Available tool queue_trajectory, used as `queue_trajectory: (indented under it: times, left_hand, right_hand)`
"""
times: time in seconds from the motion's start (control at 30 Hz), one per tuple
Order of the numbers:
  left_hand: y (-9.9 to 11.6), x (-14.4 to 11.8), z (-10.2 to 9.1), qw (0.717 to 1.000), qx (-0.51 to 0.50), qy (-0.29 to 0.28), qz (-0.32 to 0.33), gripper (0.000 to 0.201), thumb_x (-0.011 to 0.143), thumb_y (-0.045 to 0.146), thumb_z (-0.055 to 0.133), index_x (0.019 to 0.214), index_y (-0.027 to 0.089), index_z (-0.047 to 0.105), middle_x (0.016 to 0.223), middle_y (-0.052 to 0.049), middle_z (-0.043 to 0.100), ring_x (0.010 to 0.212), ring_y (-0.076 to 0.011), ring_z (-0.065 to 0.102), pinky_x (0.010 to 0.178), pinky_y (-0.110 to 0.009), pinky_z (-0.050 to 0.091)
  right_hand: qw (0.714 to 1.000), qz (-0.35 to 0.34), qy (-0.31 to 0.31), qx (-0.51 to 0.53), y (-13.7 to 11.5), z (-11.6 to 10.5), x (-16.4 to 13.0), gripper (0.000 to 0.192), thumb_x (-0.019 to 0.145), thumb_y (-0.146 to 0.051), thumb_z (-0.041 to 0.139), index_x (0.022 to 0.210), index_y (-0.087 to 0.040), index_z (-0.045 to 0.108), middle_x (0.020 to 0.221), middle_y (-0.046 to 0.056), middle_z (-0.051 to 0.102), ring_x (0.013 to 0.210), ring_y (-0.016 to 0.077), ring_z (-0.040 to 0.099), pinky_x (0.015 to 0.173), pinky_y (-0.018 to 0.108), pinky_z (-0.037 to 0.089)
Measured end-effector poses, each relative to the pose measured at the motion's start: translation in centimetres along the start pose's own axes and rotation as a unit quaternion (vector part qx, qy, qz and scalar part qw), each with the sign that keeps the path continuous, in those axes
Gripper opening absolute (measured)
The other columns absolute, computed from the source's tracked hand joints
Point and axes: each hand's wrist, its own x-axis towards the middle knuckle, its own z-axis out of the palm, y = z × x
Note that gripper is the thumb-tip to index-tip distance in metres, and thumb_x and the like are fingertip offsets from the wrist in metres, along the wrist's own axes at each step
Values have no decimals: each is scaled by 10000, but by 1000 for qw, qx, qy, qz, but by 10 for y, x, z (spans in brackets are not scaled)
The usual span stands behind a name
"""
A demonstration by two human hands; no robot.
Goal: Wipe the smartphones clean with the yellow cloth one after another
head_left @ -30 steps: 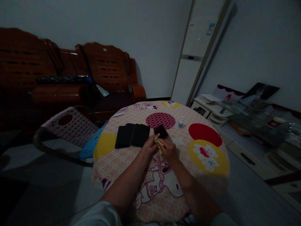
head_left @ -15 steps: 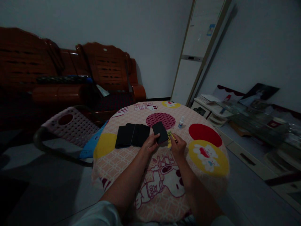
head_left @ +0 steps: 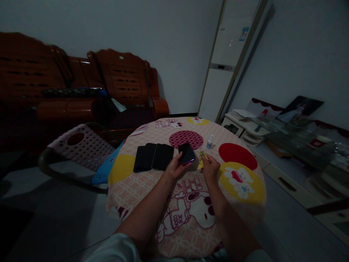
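My left hand [head_left: 176,168] is closed round the lower edge of a dark smartphone [head_left: 187,153], its thumb at the left side of the screen. A purple sheen runs along the phone's lower edge. To the right, my right hand [head_left: 211,169] pinches a crumpled yellow-green cloth [head_left: 202,159], held apart from the phone. Left of the phone, several flat black rectangular things [head_left: 154,156] lie side by side, partly overlapping. Behind the right hand stands a small clear bottle [head_left: 209,142] with a white cap.
A patterned pink cloth covers the round table [head_left: 188,243]. A woven chair [head_left: 81,145] stands at its left, with a blue bag [head_left: 105,171] beside it. Beyond are a wooden sofa [head_left: 122,83], a tall white cabinet-like unit [head_left: 220,87] and a low glass-topped cabinet [head_left: 294,138].
The right hand has moved a little to the right with the cloth, away from the phone. The left hand has tilted the phone, so its lower edge now shows a purple sheen.
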Motion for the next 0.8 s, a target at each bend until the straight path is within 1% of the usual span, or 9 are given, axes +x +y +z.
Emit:
queue_trajectory:
  times: [0.03,0.1,0.17,0.3,0.43,0.5,0.57,0.67,0.8]
  left_hand:
    - [0,-1,0,1000,6,-10,-13,362,917,269,470,1228,88,511,924,-142,698,762,-218,690,595,-307,577]
    - [-2,-3,1,999,25,-33,-15,340,901,262,503,1199,103,536,968,-152,690,792,-226,687,596,-303,573]
    - [-6,-5,2,997,59,-51,13,333,862,235,570,1182,144,550,1033,-141,677,849,-238,680,639,-341,578]
    - [-11,-7,2,984,146,-65,73,412,763,206,695,1152,217,558,1097,-95,651,901,-254,665,698,-465,571]
    - [-10,-6,1,979,174,-70,77,427,718,199,731,1121,201,588,1100,-104,646,942,-269,648,734,-509,556]
    - [-9,-4,1,979,171,-64,88,409,704,170,733,1095,178,610,1107,-114,648,981,-270,636,778,-494,546]
    - [-8,-4,2,980,161,-51,108,338,696,131,724,1024,140,643,1082,-120,659,990,-251,632,840,-454,530]
    - [-7,-3,4,979,151,-33,135,206,695,83,690,898,106,669,983,-109,685,941,-211,642,902,-419,503]
    - [-7,-4,8,973,141,-17,181,62,676,70,636,718,112,655,791,-64,685,836,-193,653,889,-431,507]
  right_hand:
    - [1000,-1,2,-3,1,-1,1,446,754,-452,584,957,-82,727,744,67,693,609,161,590,528,239,476]
    - [1000,3,6,-7,2,-3,3,449,757,-453,581,964,-82,725,754,67,691,622,162,587,533,234,475]
    - [1000,13,11,-11,5,-5,6,465,760,-462,576,987,-81,718,757,66,687,622,160,579,522,229,469]
    - [999,37,23,2,8,-7,9,490,741,-478,593,1004,-82,715,674,37,655,553,137,532,481,217,444]
    - [997,61,21,35,5,-6,9,492,719,-478,613,995,-85,717,667,22,642,495,109,490,438,207,414]
    - [996,69,17,46,3,-6,8,498,708,-486,622,988,-84,718,671,23,642,480,103,484,414,202,399]
    - [995,81,15,59,2,-6,8,518,693,-505,634,981,-83,718,641,18,629,455,99,474,378,199,380]
    - [992,95,5,82,4,-5,8,553,670,-546,646,967,-85,716,589,5,603,420,98,465,341,199,364]
    - [986,120,-18,113,7,-3,7,574,634,-569,669,958,-96,709,588,0,608,400,93,464,321,199,366]
